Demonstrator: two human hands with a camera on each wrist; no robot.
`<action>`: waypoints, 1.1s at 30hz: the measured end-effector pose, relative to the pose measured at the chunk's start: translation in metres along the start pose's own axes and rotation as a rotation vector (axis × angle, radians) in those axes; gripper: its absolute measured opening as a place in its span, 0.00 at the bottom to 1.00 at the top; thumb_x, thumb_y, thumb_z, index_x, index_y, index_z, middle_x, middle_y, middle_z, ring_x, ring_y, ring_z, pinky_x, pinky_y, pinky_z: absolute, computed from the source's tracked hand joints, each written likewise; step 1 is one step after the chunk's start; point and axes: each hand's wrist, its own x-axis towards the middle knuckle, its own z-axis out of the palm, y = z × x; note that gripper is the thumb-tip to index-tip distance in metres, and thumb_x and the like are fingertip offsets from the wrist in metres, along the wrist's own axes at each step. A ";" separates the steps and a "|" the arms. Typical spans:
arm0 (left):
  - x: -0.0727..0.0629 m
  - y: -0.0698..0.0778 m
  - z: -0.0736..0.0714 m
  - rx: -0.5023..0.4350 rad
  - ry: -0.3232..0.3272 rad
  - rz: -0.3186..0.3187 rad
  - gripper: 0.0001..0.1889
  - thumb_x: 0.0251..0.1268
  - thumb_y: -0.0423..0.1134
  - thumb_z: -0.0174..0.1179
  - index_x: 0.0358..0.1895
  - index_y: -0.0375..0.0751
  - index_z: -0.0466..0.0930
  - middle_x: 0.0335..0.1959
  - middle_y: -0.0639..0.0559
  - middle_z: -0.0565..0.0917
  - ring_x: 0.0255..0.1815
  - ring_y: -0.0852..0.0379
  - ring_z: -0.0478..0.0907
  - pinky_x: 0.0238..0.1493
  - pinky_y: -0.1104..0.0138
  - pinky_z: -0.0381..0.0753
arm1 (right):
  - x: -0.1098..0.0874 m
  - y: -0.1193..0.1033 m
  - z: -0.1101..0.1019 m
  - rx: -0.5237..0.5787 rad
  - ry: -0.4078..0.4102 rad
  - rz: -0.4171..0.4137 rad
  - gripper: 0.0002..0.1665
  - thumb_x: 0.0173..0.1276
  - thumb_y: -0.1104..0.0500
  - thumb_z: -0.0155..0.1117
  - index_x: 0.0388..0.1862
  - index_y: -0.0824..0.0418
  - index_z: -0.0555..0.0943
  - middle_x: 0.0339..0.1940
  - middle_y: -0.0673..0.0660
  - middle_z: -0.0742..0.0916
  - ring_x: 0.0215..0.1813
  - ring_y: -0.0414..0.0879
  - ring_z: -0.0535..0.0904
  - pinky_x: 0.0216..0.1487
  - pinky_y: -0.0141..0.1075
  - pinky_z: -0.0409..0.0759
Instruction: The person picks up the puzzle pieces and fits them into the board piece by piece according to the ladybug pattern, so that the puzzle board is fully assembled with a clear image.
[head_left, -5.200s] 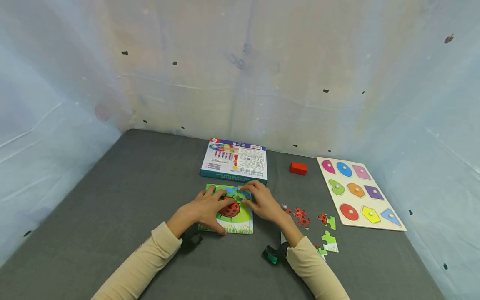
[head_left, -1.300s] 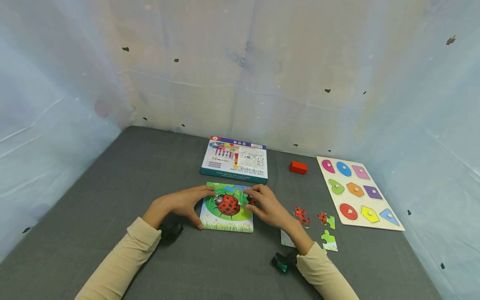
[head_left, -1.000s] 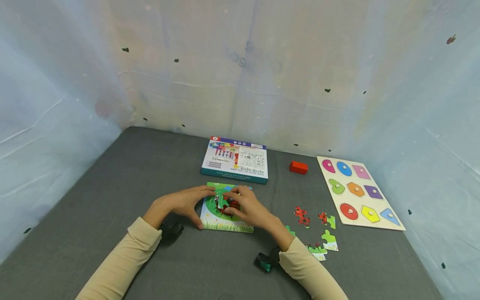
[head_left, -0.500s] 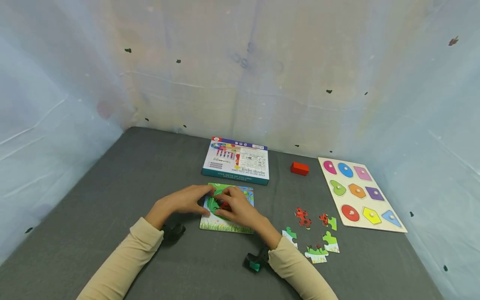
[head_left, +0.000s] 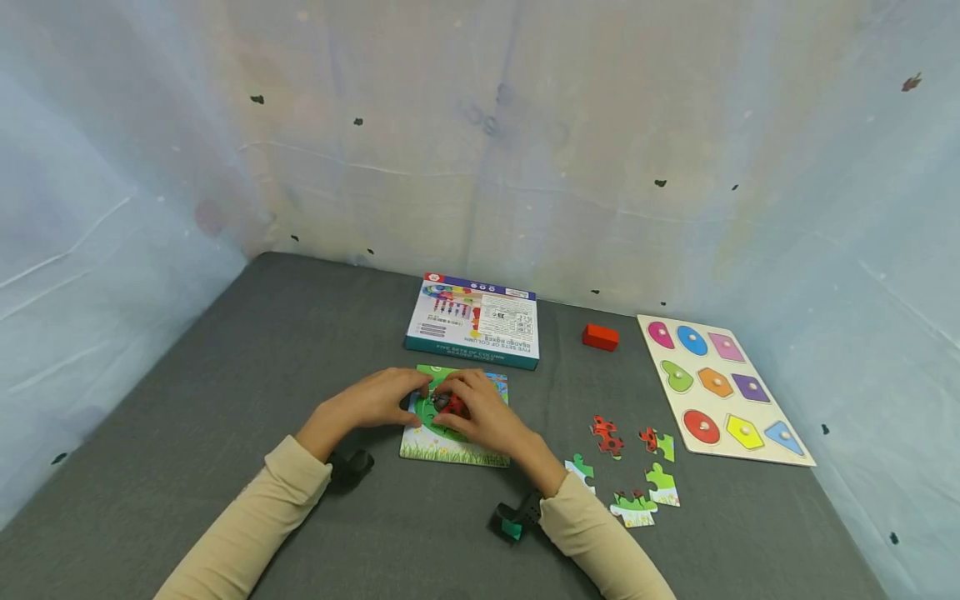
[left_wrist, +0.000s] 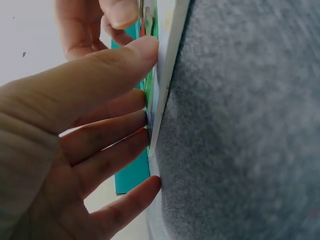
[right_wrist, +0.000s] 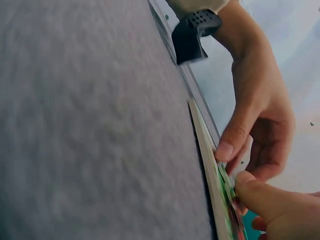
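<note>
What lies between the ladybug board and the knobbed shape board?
Loose puzzle pieces lie on the grey table there, seen in the head view, with the right wrist close to the ladybug board.

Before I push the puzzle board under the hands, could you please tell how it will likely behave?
The board is probably stiff, since its edge looks straight in the left wrist view. Being flat and low, it should slide rather than roll or tip. If tilted, it might shed the thin piece, which seems raised above its surface.

puzzle brd (head_left: 453, 452): grn/wht | ladybug pc (head_left: 602, 427): red, blk-spotted | brick (head_left: 600, 337): red (plain)
</note>
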 end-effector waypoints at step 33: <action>0.001 0.000 0.002 0.043 0.018 0.030 0.09 0.52 0.38 0.69 0.35 0.42 0.81 0.56 0.40 0.76 0.54 0.45 0.75 0.48 0.56 0.76 | -0.008 0.012 0.003 0.053 0.028 0.000 0.18 0.62 0.49 0.66 0.47 0.56 0.82 0.57 0.59 0.77 0.61 0.51 0.69 0.59 0.45 0.68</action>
